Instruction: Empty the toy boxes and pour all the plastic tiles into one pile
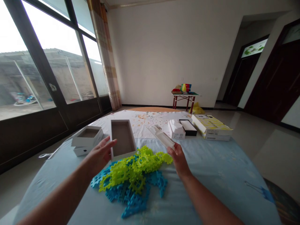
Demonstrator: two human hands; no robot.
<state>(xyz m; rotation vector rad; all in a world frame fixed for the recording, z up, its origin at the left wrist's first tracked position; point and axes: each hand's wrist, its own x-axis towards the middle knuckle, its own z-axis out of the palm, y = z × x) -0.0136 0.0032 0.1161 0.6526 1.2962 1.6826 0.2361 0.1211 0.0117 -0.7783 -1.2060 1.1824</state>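
Note:
My left hand is open, fingers stretched toward the near left edge of a long white box with a brown inside, which lies open on the light blue cloth. My right hand pinches the near end of a long clear plastic tray and holds it above the cloth, tilted away from me. Just in front of both hands lies a heap of yellow-green and blue interlocking plastic pieces.
Two small white boxes sit at the left. A white insert, a black tray and flat yellow-and-white boxes lie further back. A small red-legged table stands by the far wall. Glass doors run along the left.

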